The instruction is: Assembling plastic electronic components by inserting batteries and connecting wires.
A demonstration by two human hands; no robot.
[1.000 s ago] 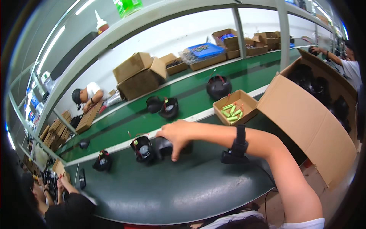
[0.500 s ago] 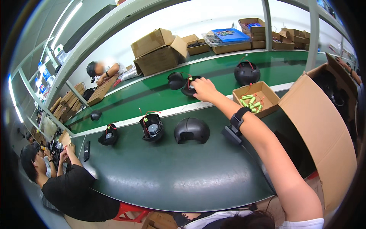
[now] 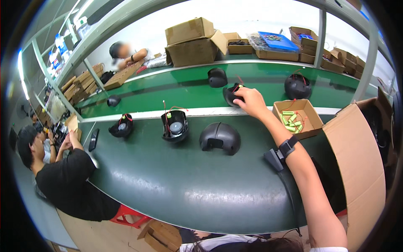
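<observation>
**Black shell [image 3: 229,95] just left of the right hand's [image 3: 252,103] grip**

I find the shell above centre in the frame, on the green belt [image 3: 176,99]; fingers hide too much to read its long axis. Thumb and fingertips close over its right edge, how firmly I cannot tell. I see no other hand of the wearer's; a small cardboard box [image 3: 308,112] sits just beside the wrist.

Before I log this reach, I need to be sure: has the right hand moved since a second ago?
Yes: the right hand went forward, past the white rail, to a black shell.
</observation>
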